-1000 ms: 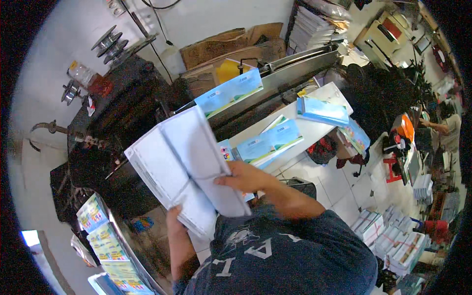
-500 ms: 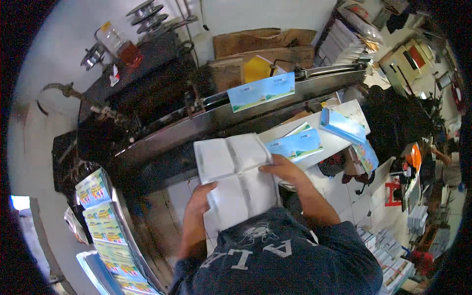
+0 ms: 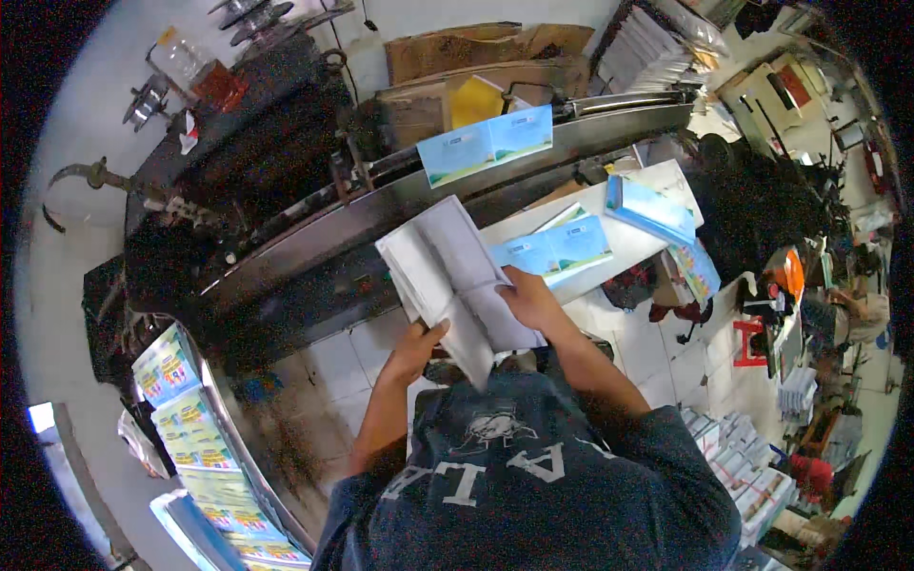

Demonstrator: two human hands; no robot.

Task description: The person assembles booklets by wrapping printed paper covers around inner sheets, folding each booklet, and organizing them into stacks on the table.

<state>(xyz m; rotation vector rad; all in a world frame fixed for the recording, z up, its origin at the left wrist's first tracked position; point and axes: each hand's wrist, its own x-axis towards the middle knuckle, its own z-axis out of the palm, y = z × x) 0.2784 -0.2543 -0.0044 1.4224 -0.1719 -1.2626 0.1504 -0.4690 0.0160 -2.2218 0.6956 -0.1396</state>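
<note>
A stack of white sheets [image 3: 464, 246] with a centre crease is held up in front of my chest, partly folded so that its left half tilts up. Closed on its lower left edge is my left hand [image 3: 416, 352]. My right hand [image 3: 526, 297] grips the right edge, thumb on top of the page. Close beyond the right hand, light blue printed covers [image 3: 581, 249] lie on a white board [image 3: 624, 243]. Another blue printed sheet [image 3: 487, 147] hangs over the metal bar of the machine in front of me.
A dark machine with a long metal rail [image 3: 314, 228] spans the far side. On its top left stands a clear container of reddish liquid [image 3: 217, 86]. Stacked printed sheets [image 3: 193, 426] rest at left. More blue covers [image 3: 650, 211] lie on the board's right end; paper bundles [image 3: 757, 476] are at lower right.
The sheets went from lying nearly flat open to bent along the crease, their left half tilting up. Both hands still hold them. The whole view has shifted slightly.
</note>
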